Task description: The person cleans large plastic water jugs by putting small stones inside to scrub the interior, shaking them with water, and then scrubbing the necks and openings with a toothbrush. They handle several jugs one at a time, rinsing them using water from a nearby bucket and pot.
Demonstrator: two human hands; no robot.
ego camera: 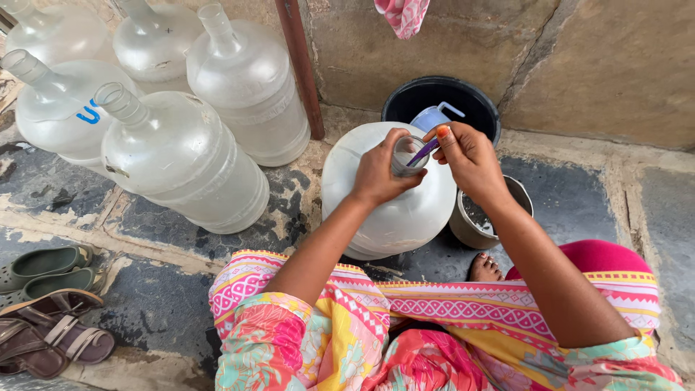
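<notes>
Your left hand (378,174) wraps around the neck of the big water jug (391,210), which stands on the floor just past your knees. Your right hand (469,156) pinches a thin purple stick (423,152) poked into the jug's mouth. A black bucket (474,101) sits at twelve o'clock beyond the jug, a metal pot (470,228) at three o'clock, and more jugs (181,152) at nine.

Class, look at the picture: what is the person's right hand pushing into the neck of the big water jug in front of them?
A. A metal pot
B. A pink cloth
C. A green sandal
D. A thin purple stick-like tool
D: the right hand pinches a thin purple tool whose tip goes into the neck of the water jug, while the left hand grips that neck.
</notes>
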